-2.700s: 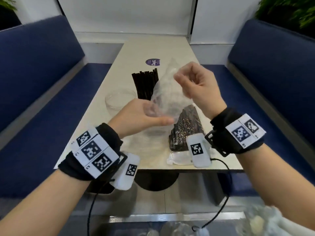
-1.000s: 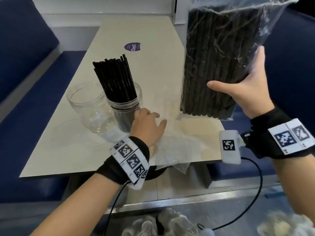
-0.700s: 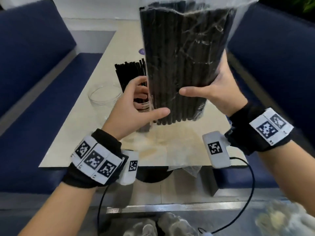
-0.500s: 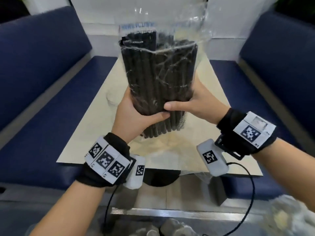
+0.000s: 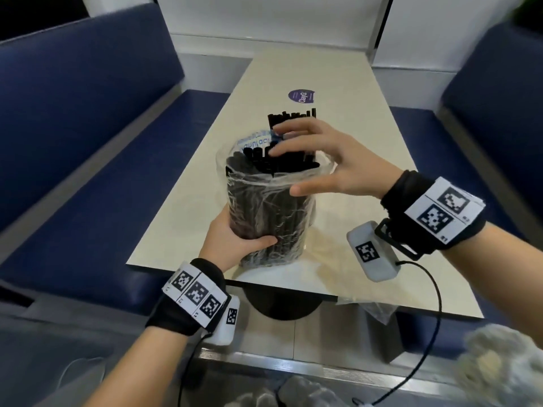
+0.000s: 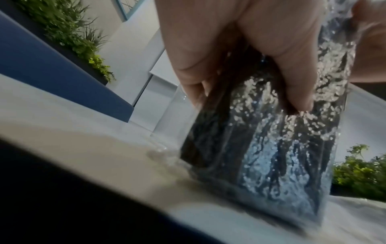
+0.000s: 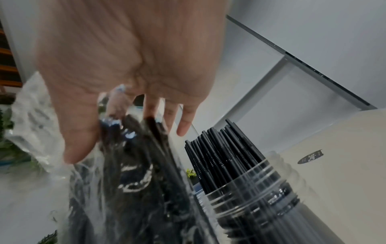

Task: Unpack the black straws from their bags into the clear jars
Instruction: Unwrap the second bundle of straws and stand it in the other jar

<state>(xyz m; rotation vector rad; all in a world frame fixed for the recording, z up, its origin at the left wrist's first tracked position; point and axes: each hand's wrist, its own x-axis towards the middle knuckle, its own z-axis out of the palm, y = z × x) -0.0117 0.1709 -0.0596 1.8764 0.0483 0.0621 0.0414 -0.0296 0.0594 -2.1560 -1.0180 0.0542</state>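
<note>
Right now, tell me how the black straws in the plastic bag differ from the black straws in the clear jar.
The bagged black straws are wrapped in a crinkled clear plastic bag; the jarred black straws stand in a rigid clear jar. The bagged bundle is gripped low by the left hand, with the right hand at its open top; no hand touches the jar. The bagged bundle stands nearer the table edge; the jar stands behind it. Both bundles stand upright.

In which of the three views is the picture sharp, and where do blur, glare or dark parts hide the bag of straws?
Head view: mostly sharp, the bag of straws readable, edges bent by the wide lens. Left wrist view: soft focus, bright glare speckles on the plastic under the left hand, dark blurred foreground low left. Right wrist view: right hand and bag smeared by blur, while the jar of straws stays fairly crisp.
</note>
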